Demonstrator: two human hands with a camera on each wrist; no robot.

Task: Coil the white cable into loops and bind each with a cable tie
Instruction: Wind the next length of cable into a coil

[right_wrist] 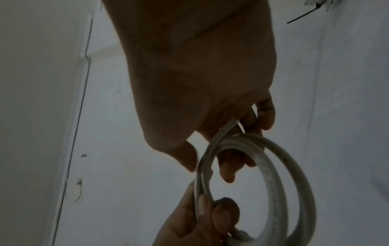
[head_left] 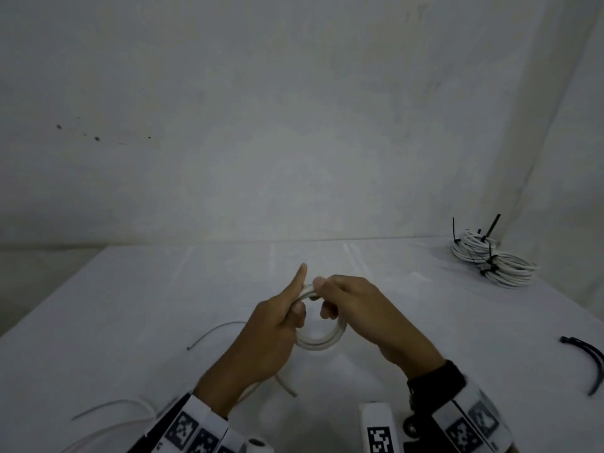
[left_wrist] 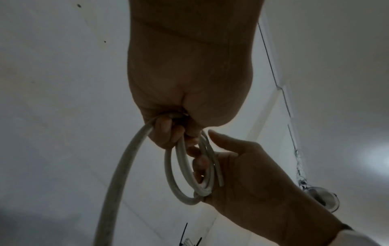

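Fingers of the left hand curl round the near-left side of a small coil of white cable, with the index finger stretched straight out toward 12 o'clock. Opposite it, the right hand pinches the top of the same coil between thumb and curled fingers, so both hands hold the loops upright just above the white table, at the centre of the head view. The left wrist view shows the coil as two or three turns, with a long tail of the cable running out of the left fist and down toward 7 o'clock. In the right wrist view the turns sit side by side, gripped at their lower left by the left hand's fingertips.

Loose cable trails over the table at 7 o'clock, near the left sleeve. A thin grey strand lies at 9 o'clock. Black cable ties lie at 3 o'clock by the right edge. Farthest off, at 2 o'clock near the wall, rest bundled coils bound with black ties whose tails stick up.
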